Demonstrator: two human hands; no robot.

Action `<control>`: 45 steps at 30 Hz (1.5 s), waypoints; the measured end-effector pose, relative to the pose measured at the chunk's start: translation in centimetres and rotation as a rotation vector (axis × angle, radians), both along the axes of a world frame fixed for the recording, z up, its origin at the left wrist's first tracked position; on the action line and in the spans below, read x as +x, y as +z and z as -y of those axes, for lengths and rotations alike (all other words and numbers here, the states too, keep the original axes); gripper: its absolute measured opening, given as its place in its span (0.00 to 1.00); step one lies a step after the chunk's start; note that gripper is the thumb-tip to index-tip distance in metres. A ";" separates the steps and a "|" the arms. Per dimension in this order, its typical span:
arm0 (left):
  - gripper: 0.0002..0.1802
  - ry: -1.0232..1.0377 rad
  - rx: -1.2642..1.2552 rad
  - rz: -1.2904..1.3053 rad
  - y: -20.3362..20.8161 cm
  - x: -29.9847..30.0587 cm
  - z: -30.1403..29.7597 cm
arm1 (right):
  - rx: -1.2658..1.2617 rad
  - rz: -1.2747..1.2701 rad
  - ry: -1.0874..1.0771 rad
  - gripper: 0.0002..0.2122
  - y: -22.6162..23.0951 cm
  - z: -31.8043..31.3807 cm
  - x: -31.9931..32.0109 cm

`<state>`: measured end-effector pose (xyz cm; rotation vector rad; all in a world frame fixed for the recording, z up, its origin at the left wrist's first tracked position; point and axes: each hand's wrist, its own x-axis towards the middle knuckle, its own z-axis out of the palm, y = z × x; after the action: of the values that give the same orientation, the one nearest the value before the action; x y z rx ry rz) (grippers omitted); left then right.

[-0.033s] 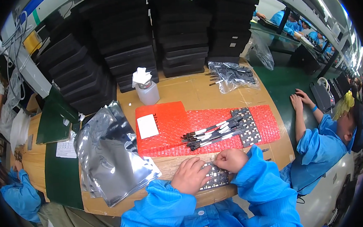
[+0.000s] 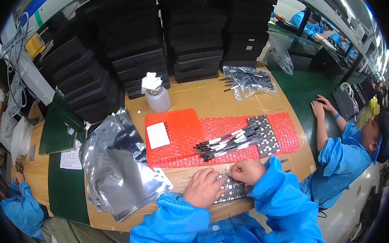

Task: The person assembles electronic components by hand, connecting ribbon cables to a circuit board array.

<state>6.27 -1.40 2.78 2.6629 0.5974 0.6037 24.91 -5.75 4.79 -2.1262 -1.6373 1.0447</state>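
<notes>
A dark circuit board panel (image 2: 234,189) dotted with light components lies at the table's near edge, in front of me. My left hand (image 2: 204,188) rests on its left side, fingers stretched out and slightly apart. Over the board's upper right edge, my right hand (image 2: 249,171) is closed in a pinch; whatever sits between its fingertips is hidden. Beyond my hands, a bundle of thin black strips with white sections (image 2: 227,144) lies on red bubble wrap (image 2: 289,133). Their right ends reach a second circuit board panel (image 2: 267,139).
Silver antistatic bags (image 2: 117,166) lie at left. A red bubble bag (image 2: 177,127) carries a white label. Behind stand a dispenser bottle (image 2: 159,100), a clear bag of dark strips (image 2: 252,82) and tall stacks of black foam trays (image 2: 137,65). A co-worker (image 2: 343,152) sits close on my right.
</notes>
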 end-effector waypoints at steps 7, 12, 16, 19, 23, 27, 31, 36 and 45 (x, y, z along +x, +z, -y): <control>0.20 0.017 -0.006 -0.021 0.2 0.1 0.2 | -0.007 0.063 0.012 0.08 0.0 -0.1 -0.2; 0.19 0.014 -0.015 -0.003 0.1 0.5 0.3 | 0.009 0.164 -0.006 0.07 1.2 0.6 -0.5; 0.19 0.017 -0.031 -0.024 0.2 0.1 0.1 | 0.601 0.368 0.142 0.07 1.1 1.8 -1.6; 0.19 0.024 -0.006 0.009 0.1 0.1 0.1 | 0.745 0.396 0.106 0.09 -0.1 2.8 -2.9; 0.19 0.005 0.007 0.017 0.2 0.6 0.1 | 0.788 0.337 0.110 0.13 -2.1 3.8 -2.8; 0.19 0.038 -0.005 0.022 -0.3 0.1 0.2 | 0.804 0.360 0.116 0.13 -1.6 3.8 -3.4; 0.19 0.004 -0.022 0.052 -0.5 0.1 0.1 | 0.750 0.481 0.197 0.12 -1.2 3.6 -3.4; 0.14 0.004 -0.215 0.209 -0.4 -0.4 -0.2 | 0.708 0.610 0.325 0.08 -2.1 3.0 -3.8; 0.09 0.027 -0.236 0.295 -0.8 -0.4 -0.6 | 0.523 0.475 0.029 0.02 -0.8 2.2 -4.4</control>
<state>5.90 -0.81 1.94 2.2942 0.5798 0.8578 20.52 -7.98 3.95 -2.0671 -1.8763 0.0706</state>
